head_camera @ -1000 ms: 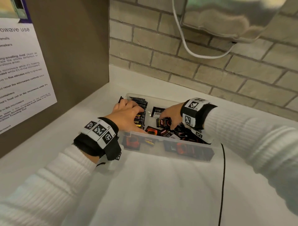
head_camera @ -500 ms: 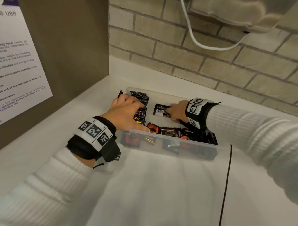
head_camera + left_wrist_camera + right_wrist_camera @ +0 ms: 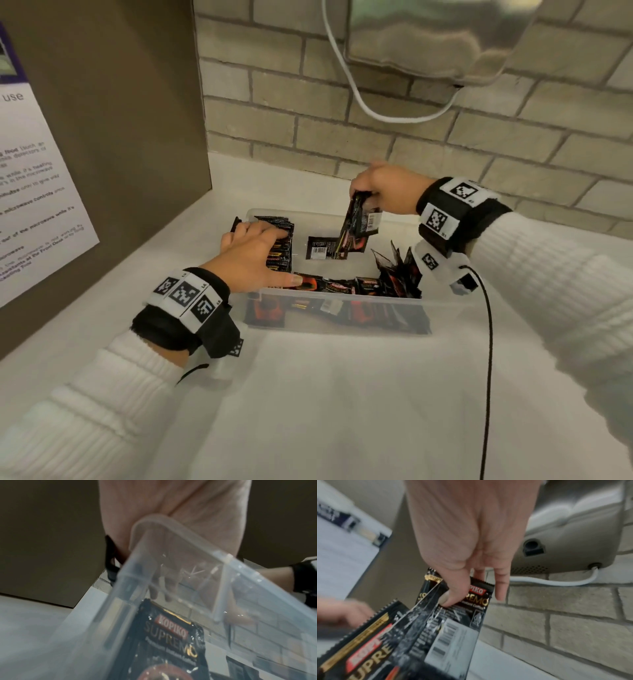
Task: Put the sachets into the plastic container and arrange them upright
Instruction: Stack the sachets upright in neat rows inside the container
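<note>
A clear plastic container (image 3: pixel 342 301) sits on the white counter, holding black and red sachets. My left hand (image 3: pixel 253 253) lies over the upright row of sachets (image 3: pixel 282 240) at its left end, fingers pressing on their tops and thumb along the near rim. My right hand (image 3: pixel 370 190) pinches a few sachets (image 3: pixel 359 222) by their top edges, lifted above the back of the container. One sachet (image 3: pixel 320 248) lies flat on the floor; others (image 3: pixel 397 274) lean loosely at the right. In the right wrist view my thumb presses the held sachets (image 3: pixel 450 635). Through the container wall (image 3: pixel 171 536) a sachet (image 3: pixel 171 635) shows.
A brown panel (image 3: pixel 120 120) with a printed notice stands close on the left. The brick wall (image 3: pixel 308 113) is just behind, with a steel wall unit (image 3: pixel 428 34) and its white cable (image 3: pixel 356 99) overhead. A black wire (image 3: pixel 488 342) hangs from my right wrist over the counter (image 3: pixel 308 394).
My right hand has picked up a few sachets from the container floor and raised them up and back. My left hand stayed on the upright row.
</note>
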The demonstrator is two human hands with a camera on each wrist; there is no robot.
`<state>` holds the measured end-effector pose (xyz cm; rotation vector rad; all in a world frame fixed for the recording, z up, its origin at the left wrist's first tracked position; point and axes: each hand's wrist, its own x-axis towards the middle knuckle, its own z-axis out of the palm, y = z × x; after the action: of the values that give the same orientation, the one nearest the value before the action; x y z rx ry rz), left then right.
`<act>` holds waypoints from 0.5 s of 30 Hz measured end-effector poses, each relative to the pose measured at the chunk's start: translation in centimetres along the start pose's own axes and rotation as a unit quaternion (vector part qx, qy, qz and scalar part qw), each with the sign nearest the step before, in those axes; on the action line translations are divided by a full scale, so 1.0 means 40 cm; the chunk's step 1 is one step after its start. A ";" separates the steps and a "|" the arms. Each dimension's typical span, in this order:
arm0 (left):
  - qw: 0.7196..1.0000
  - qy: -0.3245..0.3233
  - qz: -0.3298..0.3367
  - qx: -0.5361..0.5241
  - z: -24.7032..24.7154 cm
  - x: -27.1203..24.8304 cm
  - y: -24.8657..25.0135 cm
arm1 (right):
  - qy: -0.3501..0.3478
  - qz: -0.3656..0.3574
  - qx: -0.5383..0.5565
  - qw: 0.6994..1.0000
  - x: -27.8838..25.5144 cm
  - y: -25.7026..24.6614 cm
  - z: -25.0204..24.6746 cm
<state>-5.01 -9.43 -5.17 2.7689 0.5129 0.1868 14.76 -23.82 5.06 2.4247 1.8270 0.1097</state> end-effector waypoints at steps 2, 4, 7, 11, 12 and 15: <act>0.995 0.060 0.028 -0.080 -0.010 0.000 0.014 | 0.001 0.001 0.076 0.997 -0.017 -0.038 -0.031; 0.962 0.065 0.033 -0.263 -0.030 0.002 0.033 | -0.019 0.001 0.133 0.991 -0.027 -0.083 -0.053; 0.828 -0.066 0.007 -0.557 -0.063 -0.009 0.074 | -0.016 -0.024 0.223 0.974 -0.025 -0.142 -0.058; 0.700 -0.179 -0.012 -0.692 -0.071 -0.029 0.092 | 0.053 -0.004 0.360 0.931 -0.004 -0.180 -0.013; 0.694 -0.167 -0.020 -0.700 -0.067 -0.028 0.086 | 0.099 0.026 0.379 0.920 -0.001 -0.185 0.003; 0.698 -0.094 -0.062 -0.707 -0.053 -0.018 0.060 | 0.207 0.145 0.471 0.845 -0.001 -0.207 0.064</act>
<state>-5.29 -11.23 -2.41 1.1908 0.2644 0.1532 7.15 -21.69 1.47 3.5946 1.9393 -0.3702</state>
